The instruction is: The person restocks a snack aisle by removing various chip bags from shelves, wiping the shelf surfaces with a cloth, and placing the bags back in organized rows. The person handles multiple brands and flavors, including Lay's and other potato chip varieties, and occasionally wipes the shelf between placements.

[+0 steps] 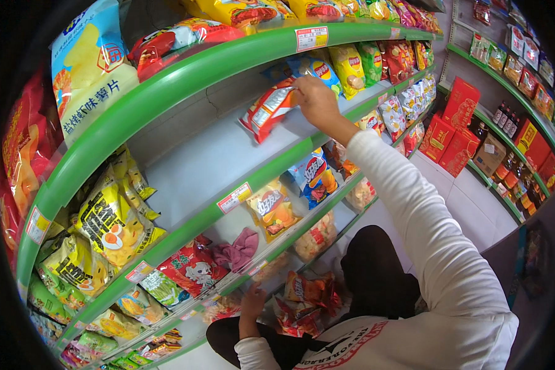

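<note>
My right hand [317,99] reaches over the upper middle shelf [180,171] and grips a red and white snack bag [270,108] by its upper right end. The bag hangs tilted, slightly blurred, with a printed panel towards me. Just behind the hand stands a blue chip bag [317,71]. Low down, my left hand [253,300] is beside the front edge of a lower shelf, its fingers a little apart and nothing visible in them. To its right, several red and orange snack bags [305,300] lie in a heap near my knees. A crumpled purple cloth [238,249] rests on the shelf above it.
Yellow egg-pictured chip bags [115,217] fill the shelf's left end. Yellow [347,69] and green chip bags [370,60] line its right end. Green shelf rails [166,78] curve across the view. Red gift boxes [458,138] stand by another shelf at right, beyond the tiled floor [462,199].
</note>
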